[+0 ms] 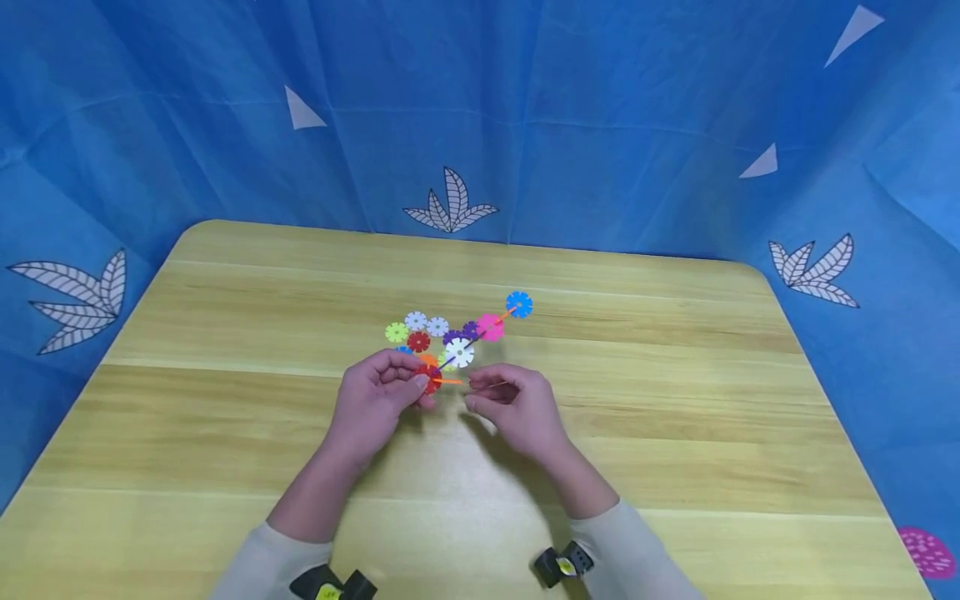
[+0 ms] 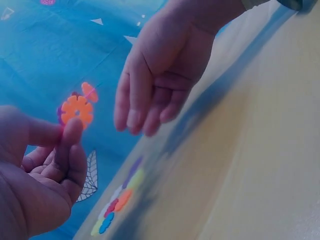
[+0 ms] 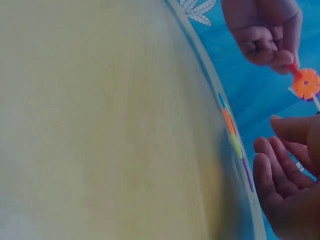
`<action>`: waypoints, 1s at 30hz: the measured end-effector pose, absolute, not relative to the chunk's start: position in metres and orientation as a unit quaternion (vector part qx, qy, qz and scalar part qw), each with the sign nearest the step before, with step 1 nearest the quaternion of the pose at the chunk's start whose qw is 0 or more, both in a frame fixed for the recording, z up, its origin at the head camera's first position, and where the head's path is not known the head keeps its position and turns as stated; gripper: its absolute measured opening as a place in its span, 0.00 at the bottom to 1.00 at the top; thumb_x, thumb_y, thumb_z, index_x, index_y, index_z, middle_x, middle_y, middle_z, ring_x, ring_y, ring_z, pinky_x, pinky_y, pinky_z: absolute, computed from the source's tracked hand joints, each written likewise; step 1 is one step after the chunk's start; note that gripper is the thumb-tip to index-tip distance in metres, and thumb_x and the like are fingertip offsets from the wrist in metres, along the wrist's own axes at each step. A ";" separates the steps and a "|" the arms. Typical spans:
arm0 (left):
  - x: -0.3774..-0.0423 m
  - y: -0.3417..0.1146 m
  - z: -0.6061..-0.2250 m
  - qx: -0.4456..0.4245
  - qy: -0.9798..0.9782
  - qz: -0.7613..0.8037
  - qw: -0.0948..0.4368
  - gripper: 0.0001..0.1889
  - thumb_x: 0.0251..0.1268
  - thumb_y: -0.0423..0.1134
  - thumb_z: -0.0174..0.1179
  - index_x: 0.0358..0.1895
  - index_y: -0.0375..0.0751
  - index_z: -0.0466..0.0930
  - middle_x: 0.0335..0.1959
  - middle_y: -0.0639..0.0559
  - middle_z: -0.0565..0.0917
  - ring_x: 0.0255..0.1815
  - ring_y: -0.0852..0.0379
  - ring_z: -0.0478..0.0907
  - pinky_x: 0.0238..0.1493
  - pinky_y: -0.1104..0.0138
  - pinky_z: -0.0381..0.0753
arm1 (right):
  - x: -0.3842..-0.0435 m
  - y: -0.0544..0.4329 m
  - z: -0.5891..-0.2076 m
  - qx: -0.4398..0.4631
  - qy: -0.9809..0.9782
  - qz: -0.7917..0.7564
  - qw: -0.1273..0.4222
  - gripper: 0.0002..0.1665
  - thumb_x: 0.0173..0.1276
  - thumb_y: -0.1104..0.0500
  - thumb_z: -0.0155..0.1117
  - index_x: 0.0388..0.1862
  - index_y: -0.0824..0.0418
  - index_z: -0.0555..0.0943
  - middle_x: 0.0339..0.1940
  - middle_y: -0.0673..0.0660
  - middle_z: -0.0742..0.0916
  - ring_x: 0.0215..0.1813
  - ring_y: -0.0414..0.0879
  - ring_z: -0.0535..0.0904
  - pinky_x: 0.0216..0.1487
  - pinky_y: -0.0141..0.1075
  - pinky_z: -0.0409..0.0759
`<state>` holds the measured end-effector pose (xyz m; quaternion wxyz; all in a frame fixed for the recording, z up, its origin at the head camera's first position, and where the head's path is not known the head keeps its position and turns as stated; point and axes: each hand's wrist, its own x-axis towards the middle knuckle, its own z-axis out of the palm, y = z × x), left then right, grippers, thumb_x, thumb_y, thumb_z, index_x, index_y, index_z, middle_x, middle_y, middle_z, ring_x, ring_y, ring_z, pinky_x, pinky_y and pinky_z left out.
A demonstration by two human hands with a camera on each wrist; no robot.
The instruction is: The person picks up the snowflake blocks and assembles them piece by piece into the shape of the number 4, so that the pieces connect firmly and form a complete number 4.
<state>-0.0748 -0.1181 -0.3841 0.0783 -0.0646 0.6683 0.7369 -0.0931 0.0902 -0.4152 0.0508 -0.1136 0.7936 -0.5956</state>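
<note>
My left hand point(image 1: 378, 400) pinches a red notched disc point(image 1: 431, 380) between thumb and fingers. That disc belongs to a chain of slotted-together plastic snowflake discs. An orange disc point(image 1: 450, 382), edge-on in the head view, juts from the red one toward the right hand. Away from me the chain runs through a thin purple disc, a white disc point(image 1: 460, 352), a pink disc point(image 1: 491, 327) and another orange one to a blue disc point(image 1: 519, 304). My right hand point(image 1: 521, 412) hovers just right of the near orange disc, fingers loosely bent, holding nothing.
Loose snowflake discs lie on the wooden table point(image 1: 637, 400) beyond the left hand, among them a light green disc point(image 1: 397, 332), a dark red disc point(image 1: 418, 342) and pale ones. Behind the table hangs a blue cloth point(image 1: 600, 150) printed with leaves.
</note>
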 end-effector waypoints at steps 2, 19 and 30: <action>-0.075 -0.119 -0.383 -0.059 0.666 0.740 0.077 0.08 0.66 0.22 0.60 0.46 0.29 0.78 0.36 0.36 0.81 0.32 0.42 0.85 0.44 0.52 0.84 | -0.098 0.090 -0.416 -0.111 0.814 -0.568 0.049 0.14 0.57 0.70 0.76 0.44 0.67 0.86 0.38 0.58 0.89 0.38 0.48 0.86 0.43 0.37 0.85; -0.074 -0.124 -0.381 -0.057 0.666 0.741 0.070 0.08 0.66 0.23 0.60 0.46 0.28 0.77 0.36 0.37 0.80 0.33 0.39 0.85 0.43 0.56 0.85 | -0.138 0.068 -0.426 -0.129 0.917 -0.376 0.022 0.22 0.58 0.54 0.78 0.46 0.66 0.86 0.32 0.54 0.84 0.34 0.47 0.76 0.39 0.40 0.78; -0.071 -0.125 -0.384 -0.051 0.669 0.737 0.084 0.08 0.66 0.23 0.60 0.46 0.27 0.77 0.35 0.37 0.80 0.30 0.46 0.85 0.42 0.54 0.85 | -0.146 0.056 -0.430 -0.131 0.947 -0.294 -0.013 0.23 0.51 0.52 0.83 0.44 0.58 0.87 0.37 0.53 0.89 0.38 0.50 0.84 0.42 0.44 0.81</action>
